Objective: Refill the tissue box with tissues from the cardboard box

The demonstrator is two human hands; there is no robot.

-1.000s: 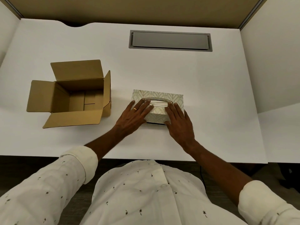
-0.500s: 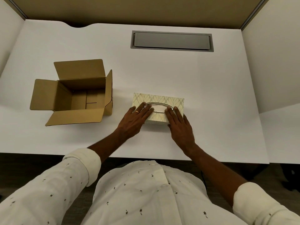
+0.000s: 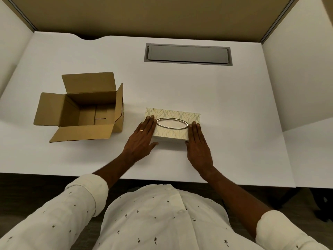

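Tissue box (image 3: pixel 173 116) with a pale leaf pattern and a metal-rimmed oval opening (image 3: pixel 172 123) lies flat on a white desk (image 3: pixel 216 98), near its front edge. Both hands rest on the box. The left hand (image 3: pixel 142 139) lies flat on the box's left end, fingers straight and pressed together, a ring (image 3: pixel 141 130) on one finger, thumb against the front side. The right hand (image 3: pixel 198 143) lies flat on the right end, fingers together, gripping nothing. Just left of the tissue box, apart from it, stands an open cardboard box (image 3: pixel 90 107), flaps folded outward; only bare cardboard shows inside. A grey cable hatch (image 3: pixel 188 54) is set into the desk's far side. White dotted sleeves (image 3: pixel 86 195) are rolled up.
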